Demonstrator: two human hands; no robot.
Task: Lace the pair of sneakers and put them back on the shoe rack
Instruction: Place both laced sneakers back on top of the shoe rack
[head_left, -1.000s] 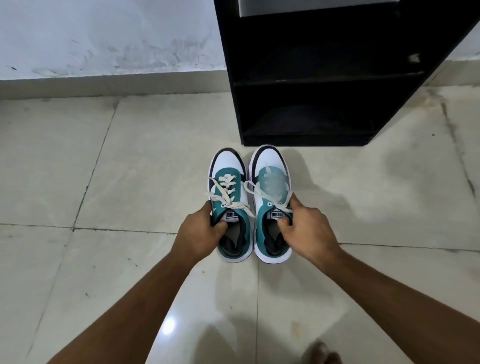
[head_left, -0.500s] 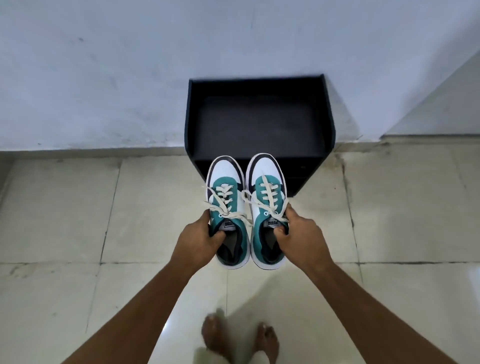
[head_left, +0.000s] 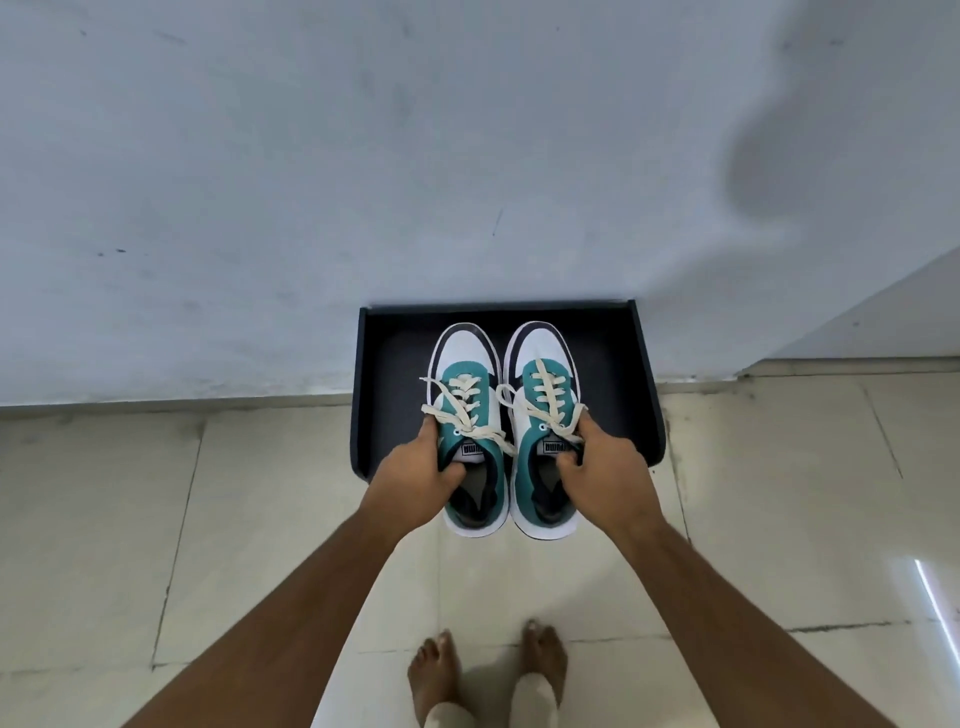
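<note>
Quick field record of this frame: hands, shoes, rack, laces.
left hand: grips left sneaker at the collar
right hand: grips right sneaker at the collar
laces: threaded on both, ends loose
shoe rack: black, against wall, seen from above
placement: toes over rack top, heels past its front edge; resting or held above, cannot tell

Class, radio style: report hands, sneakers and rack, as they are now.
Left hand grips left sneaker, right hand grips right sneaker. Both laced, over black rack. Nothing in the way.
</note>
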